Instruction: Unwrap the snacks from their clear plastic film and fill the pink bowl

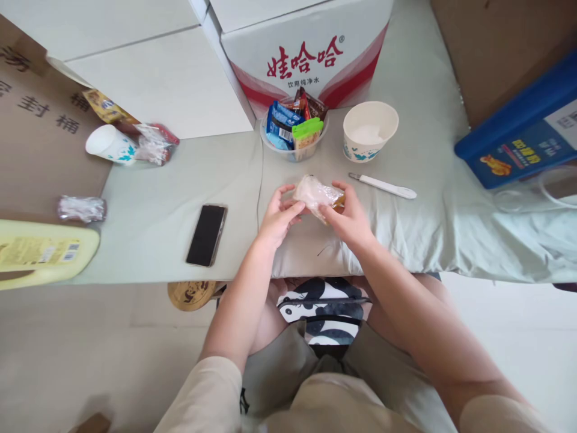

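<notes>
My left hand (278, 215) and my right hand (347, 216) both grip a small snack in a clear plastic wrapper (315, 193), held just above the pale green cloth-covered table (180, 198). Fingers of each hand pinch the wrapper's ends. Something brownish shows inside the wrapper on its right side. Directly behind the hands stands a clear plastic bowl (295, 133) filled with several wrapped snacks. A white paper bowl (369, 129) with blue print stands to the right of it.
A white utility knife (383, 185) lies right of my hands, a black phone (206, 234) to their left. Far left are a tipped paper cup (110, 144), wrapped snacks (155, 143), a wrapped packet (81, 208) and a yellow jug (45, 252). A white-and-red carton (306, 48) stands behind; a blue box (523, 132) sits right.
</notes>
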Tool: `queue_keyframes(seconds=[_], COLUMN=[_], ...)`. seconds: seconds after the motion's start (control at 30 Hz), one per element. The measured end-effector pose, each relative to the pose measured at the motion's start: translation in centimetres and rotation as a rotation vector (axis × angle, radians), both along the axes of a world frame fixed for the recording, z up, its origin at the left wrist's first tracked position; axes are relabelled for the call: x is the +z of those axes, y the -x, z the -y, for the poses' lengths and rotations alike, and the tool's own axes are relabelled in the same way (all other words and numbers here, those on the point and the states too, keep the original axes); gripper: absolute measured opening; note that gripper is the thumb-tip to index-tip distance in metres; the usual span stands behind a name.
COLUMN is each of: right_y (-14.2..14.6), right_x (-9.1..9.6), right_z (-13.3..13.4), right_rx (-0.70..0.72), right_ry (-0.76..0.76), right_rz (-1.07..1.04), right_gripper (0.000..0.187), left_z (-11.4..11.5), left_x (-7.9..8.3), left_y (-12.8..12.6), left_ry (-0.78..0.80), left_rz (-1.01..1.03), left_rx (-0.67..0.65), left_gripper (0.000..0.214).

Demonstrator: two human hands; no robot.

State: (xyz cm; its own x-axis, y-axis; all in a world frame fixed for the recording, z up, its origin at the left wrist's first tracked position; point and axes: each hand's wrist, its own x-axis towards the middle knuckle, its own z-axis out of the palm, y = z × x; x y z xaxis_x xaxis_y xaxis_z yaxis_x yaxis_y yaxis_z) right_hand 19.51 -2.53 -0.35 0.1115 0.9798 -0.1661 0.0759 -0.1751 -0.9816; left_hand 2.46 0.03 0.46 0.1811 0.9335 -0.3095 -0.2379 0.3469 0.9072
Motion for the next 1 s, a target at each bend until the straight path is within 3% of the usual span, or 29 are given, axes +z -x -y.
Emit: queue_keyframes(seconds=[0.1,0.2,0.33,0.4,0.5,0.67,0.83,1.0], right_y=[0.5,-0.2,-3.9,-6.2,-9.0,-9.7,-5.6,-2.4], right_x=[0.4,0.7,0.5,0.0,-1.1,-1.1,0.6,0.8], right_z=[0.5,0.4,-0.9,-1.5,-1.9,-1.5,-0.1,-0.3], right_rx=[0.1,0.168,-0.059,-0.177,-0.227,-0.188,0.031,0.109], right_ry=[0.057,-0.019,-0.223,-0.21,-0.108,-0.174,-0.25,-0.365], right_rz=[-0.036,0.058,0.61,0.875,1.057,0.97,0.545,0.58], right_gripper=[0.057,0.06,0.044,0.043,0.044,0.032,0.037,0.035], left_z=[0.4,0.3,-0.8,-1.3,-1.4,-1.1,-0.9,-0.4], left_x=[-0.6,-0.8,-1.1,-1.4,-1.5,-0.9,-1.1,-1.5], left_y=[-0.8,-0.6,1.3,2.2,2.7,2.1,1.0,-0.6], left_ry=[-0.122,-0.187,-0.2,-0.223,-0.237,-0.213,-0.322,-0.378], left_rz=[0.006,-0.02,-0.098,-0.124,-0.118,-0.121,-0.369,-0.373], left_rx=[0.054,0.119,0.342,0.399,0.395,0.313,0.229,0.162], left_gripper=[0.071,0.082,0.084,0.076,0.065,0.049,0.058,0.057])
